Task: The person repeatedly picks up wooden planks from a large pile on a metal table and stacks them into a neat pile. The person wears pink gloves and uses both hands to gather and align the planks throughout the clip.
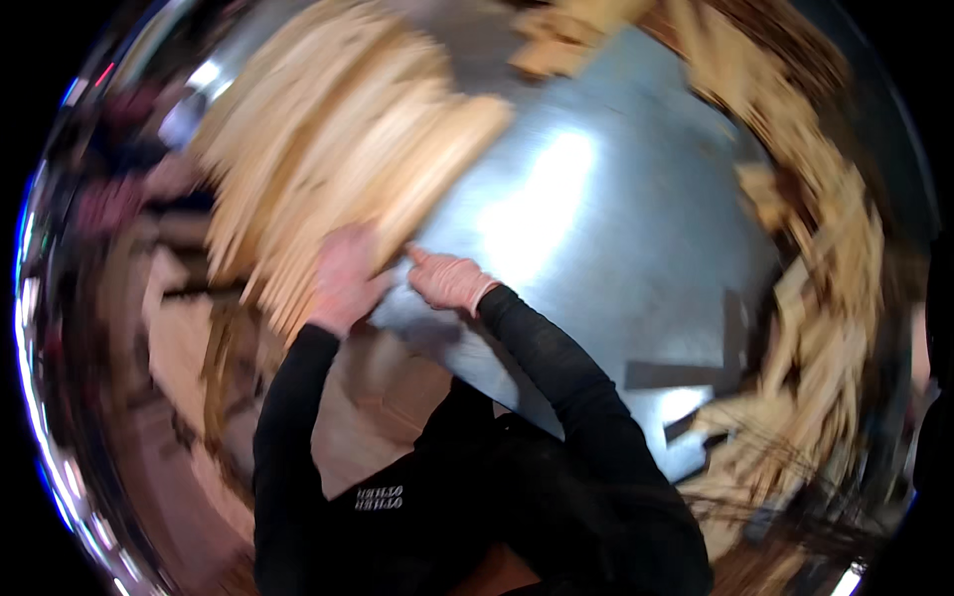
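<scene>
Along the left edge of the desk [636,238], I had wooden slats [328,149] bunched but uneven-ended, left hand [346,278] against them, right hand [452,282] beside, though I couldn't tell either grip's hold.

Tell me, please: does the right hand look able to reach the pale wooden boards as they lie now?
Probably yes: the right hand is right by the near end of the pale wooden boards, with nothing visible between them.

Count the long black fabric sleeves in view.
2. The left black fabric sleeve leads to the left hand at the long pale wooden strips; the right black fabric sleeve crosses the shiny grey metal surface. Others may be lost in background blur.
</scene>
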Motion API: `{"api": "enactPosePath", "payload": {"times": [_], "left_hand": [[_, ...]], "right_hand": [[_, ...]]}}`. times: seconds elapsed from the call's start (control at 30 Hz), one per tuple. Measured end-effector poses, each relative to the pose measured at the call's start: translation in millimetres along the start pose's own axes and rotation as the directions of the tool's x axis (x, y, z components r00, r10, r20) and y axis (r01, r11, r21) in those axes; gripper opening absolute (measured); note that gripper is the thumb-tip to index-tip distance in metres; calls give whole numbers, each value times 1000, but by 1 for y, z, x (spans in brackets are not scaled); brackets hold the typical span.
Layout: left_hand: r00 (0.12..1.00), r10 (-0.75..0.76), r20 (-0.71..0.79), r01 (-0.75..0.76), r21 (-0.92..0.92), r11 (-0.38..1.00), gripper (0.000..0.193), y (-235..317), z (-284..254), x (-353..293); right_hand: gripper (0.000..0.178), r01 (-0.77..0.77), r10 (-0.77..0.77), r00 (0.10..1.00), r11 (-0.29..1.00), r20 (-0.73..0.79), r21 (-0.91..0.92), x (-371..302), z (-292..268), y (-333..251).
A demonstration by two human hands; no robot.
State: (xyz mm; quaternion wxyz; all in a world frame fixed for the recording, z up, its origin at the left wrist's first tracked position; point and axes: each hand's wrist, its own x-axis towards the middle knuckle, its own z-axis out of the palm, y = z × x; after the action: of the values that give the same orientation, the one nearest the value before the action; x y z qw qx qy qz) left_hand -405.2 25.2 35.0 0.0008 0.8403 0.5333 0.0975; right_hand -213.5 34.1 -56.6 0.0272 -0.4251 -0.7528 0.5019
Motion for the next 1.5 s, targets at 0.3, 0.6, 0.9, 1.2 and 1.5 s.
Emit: {"api": "enactPosePath", "payload": {"times": [0.3,0.6,0.9,1.2,1.5], "left_hand": [[982,-136,129,156,-160,975,79,106,58,-33],[747,495,443,215,-866,452,74,478,80,-80],[952,-306,-11,-20,-999,-25,9,622,85,-17],[894,85,440,426,-776,-464,34,626,92,41],[781,90,619,423,-416,-805,35,578,145,11]], "right_hand": [[81,-740,393,640,547,-660,-391,-541,-68,73],[65,-459,-58,634,774,-771,-436,-598,-69,139],[99,-722,88,-311,626,-946,295,-674,-107,208],[88,-586,463,-220,640,-858,496,-750,-63,275],[70,-607,122,441,770,-889,-195,-703,-6,238]]}}
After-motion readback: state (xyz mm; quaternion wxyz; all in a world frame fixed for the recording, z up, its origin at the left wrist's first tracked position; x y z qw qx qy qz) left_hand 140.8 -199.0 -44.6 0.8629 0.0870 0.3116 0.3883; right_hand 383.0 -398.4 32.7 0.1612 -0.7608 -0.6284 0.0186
